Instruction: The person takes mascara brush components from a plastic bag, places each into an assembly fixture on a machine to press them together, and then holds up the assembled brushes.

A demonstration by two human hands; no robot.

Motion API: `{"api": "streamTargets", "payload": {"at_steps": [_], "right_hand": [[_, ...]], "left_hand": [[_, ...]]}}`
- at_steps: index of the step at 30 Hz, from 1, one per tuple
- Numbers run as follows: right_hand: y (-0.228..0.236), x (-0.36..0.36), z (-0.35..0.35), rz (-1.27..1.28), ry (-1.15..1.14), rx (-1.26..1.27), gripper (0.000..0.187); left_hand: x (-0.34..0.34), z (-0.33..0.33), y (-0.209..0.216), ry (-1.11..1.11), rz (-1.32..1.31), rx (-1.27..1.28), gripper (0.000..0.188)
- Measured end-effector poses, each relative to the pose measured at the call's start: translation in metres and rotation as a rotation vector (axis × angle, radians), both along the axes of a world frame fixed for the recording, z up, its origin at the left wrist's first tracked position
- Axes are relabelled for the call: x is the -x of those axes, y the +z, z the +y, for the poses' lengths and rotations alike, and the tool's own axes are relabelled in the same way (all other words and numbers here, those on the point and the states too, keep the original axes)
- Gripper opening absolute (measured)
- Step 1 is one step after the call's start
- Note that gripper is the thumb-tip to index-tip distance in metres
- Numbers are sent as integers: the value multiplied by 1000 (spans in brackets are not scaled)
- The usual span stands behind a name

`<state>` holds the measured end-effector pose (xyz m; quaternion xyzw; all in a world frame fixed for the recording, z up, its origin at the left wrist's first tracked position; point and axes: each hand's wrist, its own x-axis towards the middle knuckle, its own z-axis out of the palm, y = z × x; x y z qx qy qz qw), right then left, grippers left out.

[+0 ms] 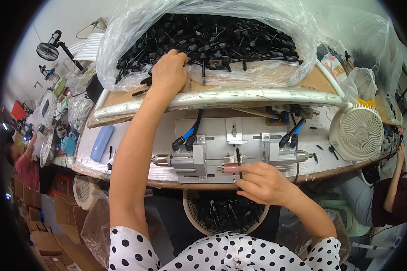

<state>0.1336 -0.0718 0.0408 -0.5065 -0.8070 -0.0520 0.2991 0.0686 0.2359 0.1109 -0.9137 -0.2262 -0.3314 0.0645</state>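
Note:
My left hand [169,74] reaches to the near edge of a big heap of black brush wands [212,40] in a clear plastic bag. Its fingers curl down among the wands, and the fingertips are hidden. My right hand [267,184] pinches a thin black brush wand [238,158] at the front middle of a metal fixture [190,165]. That wand stands roughly upright, its upper end against the fixture's centre block. Beside my right fingertips lies a small pinkish cylinder [231,168] on the fixture.
Below the bench edge, a round basket [188,212] holds more black wands. A white fan [357,133] stands at the right, and a blue plastic piece [102,143] lies at the left. A white-edged raised tray [221,96] spans the back. Other people [398,194] sit nearby.

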Motion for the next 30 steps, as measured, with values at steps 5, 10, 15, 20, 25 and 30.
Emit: {"api": "streamTargets", "payload": {"at_steps": [5, 10, 15, 20, 25, 30], "right_hand": [[-15, 5, 17, -167, -86, -64, 8], [-4, 10, 16, -155, -134, -12, 12], [47, -19, 26, 6, -102, -15, 17], [100, -114, 106, 75, -473, -214, 23], [83, -139, 150, -174, -629, 28, 34], [85, -135, 137, -42, -548, 37, 23]], "left_hand": [[2, -10, 13, -29, -32, 20, 21], [12, -18, 50, -250, -417, 1214, 26], [54, -64, 44, -497, -789, 1361, 31], [95, -151, -21, -486, -559, 816, 25], [97, -211, -82, -388, -394, 399, 24], [85, -231, -111, -396, -173, 527, 24]]}}
